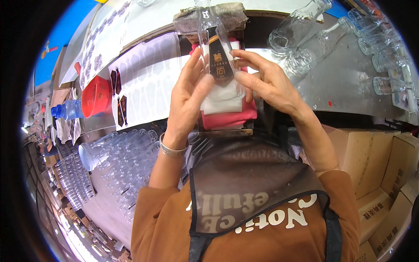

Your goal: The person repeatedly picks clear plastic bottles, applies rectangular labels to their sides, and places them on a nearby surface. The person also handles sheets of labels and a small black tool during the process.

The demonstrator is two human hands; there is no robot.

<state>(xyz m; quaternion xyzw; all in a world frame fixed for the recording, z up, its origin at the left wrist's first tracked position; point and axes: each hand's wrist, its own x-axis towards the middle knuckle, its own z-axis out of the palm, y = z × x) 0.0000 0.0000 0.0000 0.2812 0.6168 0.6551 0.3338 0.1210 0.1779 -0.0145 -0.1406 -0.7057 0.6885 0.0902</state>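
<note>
A clear glass bottle lies before me with its neck away from me, propped on a rolled grey cloth. On its upper face is a dark tie-shaped decal with gold markings. Under the bottle are a white cloth and a pinkish-red cloth. My left hand is against the bottle's left side, thumb by the decal's edge. From the right, my right hand holds the other side, its fingers and thumb at the glass. Parts of both hands' fingers are hidden.
To the left lies a white decal sheet with two loose dark decals, beside a red plastic cup and a blue-capped bottle. Many glass bottles crowd the lower left. More bottles lie upper right; open cardboard boxes stand lower right.
</note>
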